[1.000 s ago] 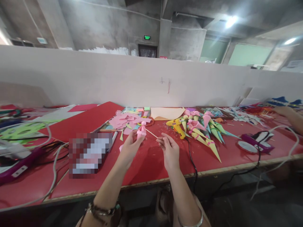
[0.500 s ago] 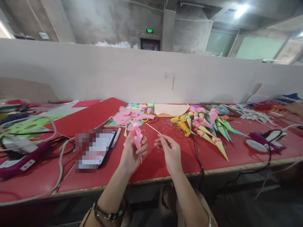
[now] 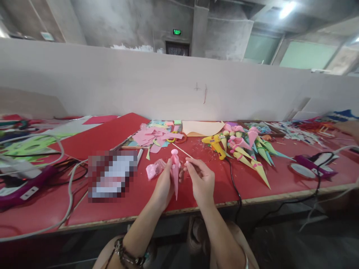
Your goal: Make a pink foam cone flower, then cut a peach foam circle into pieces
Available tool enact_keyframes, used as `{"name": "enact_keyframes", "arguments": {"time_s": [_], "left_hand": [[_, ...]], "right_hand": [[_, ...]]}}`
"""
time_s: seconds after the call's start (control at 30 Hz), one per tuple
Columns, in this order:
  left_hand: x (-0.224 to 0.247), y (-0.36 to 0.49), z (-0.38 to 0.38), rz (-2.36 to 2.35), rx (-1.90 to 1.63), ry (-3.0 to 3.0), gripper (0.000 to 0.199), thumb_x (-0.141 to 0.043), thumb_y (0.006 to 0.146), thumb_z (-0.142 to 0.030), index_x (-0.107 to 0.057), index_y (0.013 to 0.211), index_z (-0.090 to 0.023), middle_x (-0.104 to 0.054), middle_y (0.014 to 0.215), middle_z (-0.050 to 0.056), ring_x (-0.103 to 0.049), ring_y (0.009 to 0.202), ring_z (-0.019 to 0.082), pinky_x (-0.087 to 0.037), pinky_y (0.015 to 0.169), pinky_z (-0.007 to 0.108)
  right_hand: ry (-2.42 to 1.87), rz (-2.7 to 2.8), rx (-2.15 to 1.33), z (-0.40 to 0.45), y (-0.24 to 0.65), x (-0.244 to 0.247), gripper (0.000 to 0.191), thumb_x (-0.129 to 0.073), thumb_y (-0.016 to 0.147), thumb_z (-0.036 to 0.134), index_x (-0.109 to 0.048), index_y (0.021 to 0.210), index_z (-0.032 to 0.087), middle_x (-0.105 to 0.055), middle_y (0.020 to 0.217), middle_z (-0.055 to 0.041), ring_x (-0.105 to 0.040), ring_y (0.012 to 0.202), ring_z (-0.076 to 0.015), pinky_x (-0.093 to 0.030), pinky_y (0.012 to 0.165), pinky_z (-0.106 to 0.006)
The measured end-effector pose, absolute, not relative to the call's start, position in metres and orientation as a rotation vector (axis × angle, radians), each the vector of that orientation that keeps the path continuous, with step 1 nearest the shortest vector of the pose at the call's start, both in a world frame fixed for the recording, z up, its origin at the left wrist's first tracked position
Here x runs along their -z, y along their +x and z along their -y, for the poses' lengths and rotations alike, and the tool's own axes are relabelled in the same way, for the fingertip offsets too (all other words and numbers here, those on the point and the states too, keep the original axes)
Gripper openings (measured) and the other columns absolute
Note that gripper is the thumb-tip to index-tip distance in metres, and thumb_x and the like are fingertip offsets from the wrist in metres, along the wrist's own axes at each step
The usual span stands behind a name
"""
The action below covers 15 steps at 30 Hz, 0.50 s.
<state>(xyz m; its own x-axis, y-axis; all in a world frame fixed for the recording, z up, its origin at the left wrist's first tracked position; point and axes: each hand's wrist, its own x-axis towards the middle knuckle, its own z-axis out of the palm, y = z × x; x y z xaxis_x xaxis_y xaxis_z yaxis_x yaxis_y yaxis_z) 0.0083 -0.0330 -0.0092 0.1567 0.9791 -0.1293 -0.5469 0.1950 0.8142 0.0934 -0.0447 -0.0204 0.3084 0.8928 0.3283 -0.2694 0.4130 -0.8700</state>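
Observation:
My left hand (image 3: 165, 186) is closed around a pink cone figure (image 3: 175, 173) with a round pink top, its point hanging down over the red tabletop. Just right of it, my right hand (image 3: 202, 183) pinches thumb and forefinger together close to the cone's side. Whatever tiny bit sits at those fingertips is too small to name. A thin wooden stick (image 3: 181, 150) lies on the table behind the right fingertips. Beside my left hand rests a clear plastic packet with pink contents (image 3: 153, 170).
A yellow glue gun (image 3: 214, 145) and several finished cones (image 3: 259, 170) lie to the right, its black cord (image 3: 233, 183) running over the table edge. Pink paper scraps (image 3: 151, 136) are piled behind. A phone (image 3: 113, 175) lies left, near a purple power strip (image 3: 26, 190).
My left hand has moved right with the pink cone, bringing it beside my right hand and turning it more upright. The pink packet has come into view on the table.

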Motion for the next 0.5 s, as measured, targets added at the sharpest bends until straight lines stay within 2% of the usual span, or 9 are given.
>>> {"name": "enact_keyframes", "arguments": {"time_s": [0.1,0.23,0.37,0.5], "left_hand": [[0.0125,0.0097,0.0349,-0.804,-1.263,0.678,0.037,-0.064,0.061,-0.051,-0.054,0.063,-0.016,-0.049,0.049,-0.005,-0.046,0.046,0.008,-0.036,0.047,0.021],[0.0138,0.0107,0.0377,-0.827,-1.315,0.603,0.036,-0.069,0.057,-0.048,-0.055,0.064,-0.016,-0.048,0.049,-0.007,-0.044,0.046,0.007,-0.037,0.048,0.020],[0.0099,0.0107,0.0403,-0.776,-1.290,0.566,0.034,-0.070,0.057,-0.045,-0.055,0.063,-0.015,-0.048,0.049,-0.007,-0.043,0.045,0.006,-0.036,0.047,0.019],[0.0087,0.0110,0.0411,-0.770,-1.292,0.581,0.033,-0.070,0.059,-0.044,-0.054,0.060,-0.015,-0.048,0.048,-0.006,-0.042,0.044,0.006,-0.035,0.044,0.018]], "right_hand": [[-0.760,1.093,-0.878,0.0445,0.0926,0.0226,0.010,-0.061,0.072,0.026,-0.067,0.078,0.020,-0.053,0.083,-0.0022,-0.054,0.058,-0.0102,-0.048,0.045,-0.022],[-0.824,1.206,-0.803,0.0423,0.0915,0.0259,0.008,-0.061,0.072,0.022,-0.068,0.077,0.021,-0.048,0.087,-0.0030,-0.053,0.074,-0.0132,-0.048,0.051,-0.021],[-0.827,1.207,-0.796,0.0405,0.0915,0.0275,0.008,-0.060,0.073,0.021,-0.066,0.077,0.020,-0.048,0.088,-0.0030,-0.053,0.070,-0.0120,-0.048,0.052,-0.022],[-0.796,1.183,-0.849,0.0410,0.0913,0.0272,0.007,-0.060,0.072,0.023,-0.064,0.075,0.019,-0.047,0.088,-0.0030,-0.051,0.063,-0.0101,-0.046,0.045,-0.020]]}}
